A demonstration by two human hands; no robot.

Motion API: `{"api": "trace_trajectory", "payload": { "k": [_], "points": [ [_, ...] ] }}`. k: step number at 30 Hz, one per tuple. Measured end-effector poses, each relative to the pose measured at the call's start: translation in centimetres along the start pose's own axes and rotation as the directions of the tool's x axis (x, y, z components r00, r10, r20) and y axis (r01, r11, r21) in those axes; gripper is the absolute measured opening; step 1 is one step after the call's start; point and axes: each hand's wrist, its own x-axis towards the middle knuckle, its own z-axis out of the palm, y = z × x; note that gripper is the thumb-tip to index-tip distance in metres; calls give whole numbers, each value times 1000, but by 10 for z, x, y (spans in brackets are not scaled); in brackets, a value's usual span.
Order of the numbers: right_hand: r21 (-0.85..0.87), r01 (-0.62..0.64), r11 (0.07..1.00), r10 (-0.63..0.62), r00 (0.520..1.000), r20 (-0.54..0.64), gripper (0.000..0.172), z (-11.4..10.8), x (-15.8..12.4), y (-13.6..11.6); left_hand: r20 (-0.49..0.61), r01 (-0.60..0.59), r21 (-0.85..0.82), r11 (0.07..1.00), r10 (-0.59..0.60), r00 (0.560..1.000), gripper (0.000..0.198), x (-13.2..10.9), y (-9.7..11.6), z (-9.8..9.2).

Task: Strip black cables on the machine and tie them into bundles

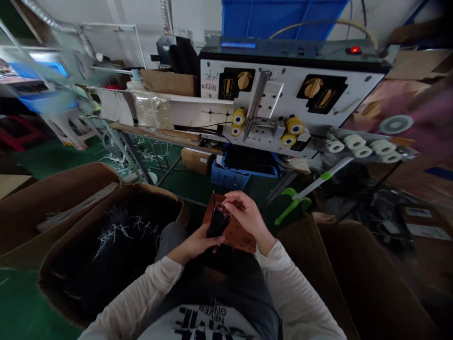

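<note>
**Left hand** (196, 243): fingers curled closely around a bundle of black wires (217, 222), holding it firmly.
**Right hand** (247, 215): fingers drawn narrow, pinching the bundle's pink-tipped upper end.
**Handling:** best with snug, even pressure from the left hand and a light right-hand pinch, keeping the thin strands together and the tips level.
**Bundle:** slanted upward between both hands, above the lap.
**Behind the bundle:** a brown board (240, 238), partly hidden by the hands.
**Left of the hands:** an open cardboard box (141, 189), with black wires and pale strands (109, 238) inside.
**Ahead:** a wire-processing machine (290, 94) with yellow rollers (294, 125); below it, a blue plastic crate (230, 177).
</note>
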Motion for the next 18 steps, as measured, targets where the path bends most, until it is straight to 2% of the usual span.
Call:
{"api": "trace_trajectory", "payload": {
  "k": [4, 10, 14, 18],
  "points": [
    [-104, 13, 995, -15, 1000, -14, 14, 0, -1, 1, 4, 16, -3, 1000, -16, 1000, 41, -1, 1, 1],
    [-179, -21, 984, 44, 991, 124, 18, -10, 4, -4, 89, -48, 108, 993, 38, 995, 37, -1, 8, 4],
    [-231, -58, 971, 85, 990, 110, 27, -19, 20, -9, 31, -66, 175, 982, 61, 998, 37, 5, 3, 7],
    [-332, 97, 938, -22, 975, 221, 17, -13, 28, -16, -69, -70, 248, 966, 90, 994, 33, 14, -7, 11]
  ]
}}
